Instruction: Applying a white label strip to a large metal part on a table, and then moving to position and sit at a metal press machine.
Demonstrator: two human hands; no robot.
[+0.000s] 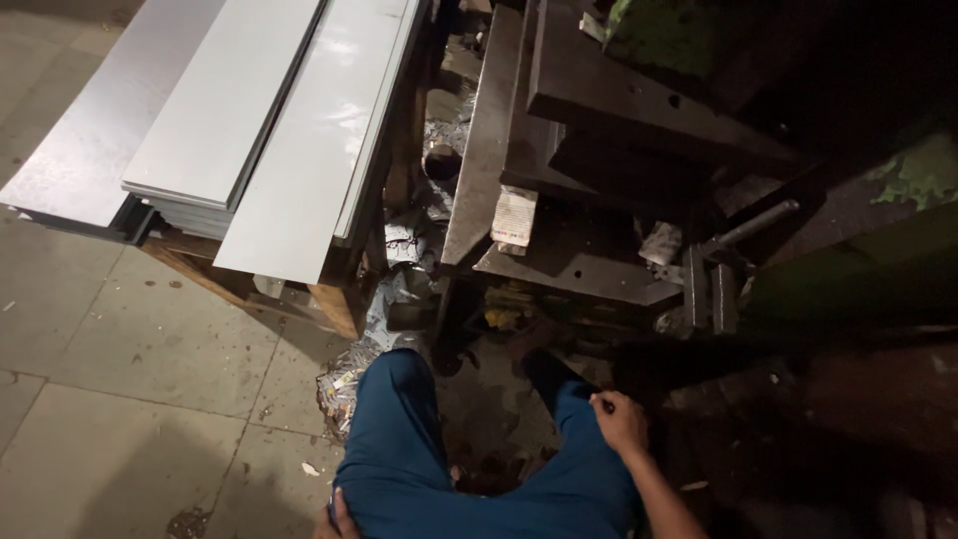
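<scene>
I am seated, my legs in blue trousers [399,449] stretched toward a dark metal press machine [599,130]. My right hand [621,421] rests on my right knee with the fingers curled; nothing shows in it. My left hand [337,521] lies at the bottom edge against my left thigh, mostly cut off by the frame, so its grip is unclear. Neither hand touches the machine or the metal sheets.
Long grey metal sheets [249,110] lie stacked on a wooden pallet [329,299] at the left. Scraps and crumpled paper [399,250] litter the gap beside the machine. A metal lever [748,228] sticks out at the right. Paved floor [120,399] spreads at the left.
</scene>
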